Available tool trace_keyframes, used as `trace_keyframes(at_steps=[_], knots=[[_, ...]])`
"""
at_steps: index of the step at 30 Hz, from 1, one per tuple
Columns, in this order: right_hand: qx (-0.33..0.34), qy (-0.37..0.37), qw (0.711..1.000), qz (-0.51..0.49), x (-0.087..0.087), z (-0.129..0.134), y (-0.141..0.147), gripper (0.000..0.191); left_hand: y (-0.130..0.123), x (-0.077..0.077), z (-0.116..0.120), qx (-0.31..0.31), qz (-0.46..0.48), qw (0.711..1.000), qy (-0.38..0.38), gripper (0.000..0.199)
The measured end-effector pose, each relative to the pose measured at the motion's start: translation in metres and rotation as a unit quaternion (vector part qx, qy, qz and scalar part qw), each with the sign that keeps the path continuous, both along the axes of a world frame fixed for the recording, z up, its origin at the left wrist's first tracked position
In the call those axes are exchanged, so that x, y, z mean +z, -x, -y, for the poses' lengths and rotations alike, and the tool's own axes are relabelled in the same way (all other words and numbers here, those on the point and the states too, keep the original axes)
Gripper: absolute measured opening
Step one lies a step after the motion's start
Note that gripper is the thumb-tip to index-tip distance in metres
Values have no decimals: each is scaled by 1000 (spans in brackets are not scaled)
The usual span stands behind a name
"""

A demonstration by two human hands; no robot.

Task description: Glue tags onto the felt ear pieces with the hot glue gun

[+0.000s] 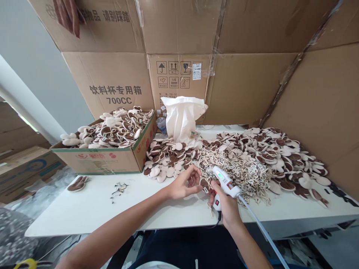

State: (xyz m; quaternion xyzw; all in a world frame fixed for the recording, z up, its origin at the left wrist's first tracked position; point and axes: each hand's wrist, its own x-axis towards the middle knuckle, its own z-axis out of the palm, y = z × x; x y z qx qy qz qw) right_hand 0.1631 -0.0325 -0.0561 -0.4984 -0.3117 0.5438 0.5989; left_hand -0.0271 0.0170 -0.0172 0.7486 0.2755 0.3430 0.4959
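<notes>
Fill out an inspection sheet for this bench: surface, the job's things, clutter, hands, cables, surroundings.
Surface: white table, bare at the front left, heaped at the back and right.
Job's things: white glue gun with a clear glue stick out the back; small brown piece at its nozzle.
Clutter: pile of brown and cream pieces; heap of pale cords; full cardboard box; white bag; small scraps.
Hands: left hand pinches the small brown piece; right hand grips the glue gun.
Cables: dark cord drops from the gun over the table edge.
Surroundings: stacked cardboard cartons wall in the back and right.
</notes>
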Motion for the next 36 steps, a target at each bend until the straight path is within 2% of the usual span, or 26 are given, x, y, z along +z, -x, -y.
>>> trace_keyframes(at_steps=[8, 18, 36], knots=[[9, -11, 1000, 17, -2, 0, 0, 41, -1, 2, 0, 7, -106, 993, -51, 36], [18, -8, 999, 32, -2, 0, 0, 45, -2, 6, 2, -33, -91, 995, -35, 37], [32, -4, 998, 54, -3, -2, -2, 47, -1, -1, 0, -72, -86, 994, -10, 35]])
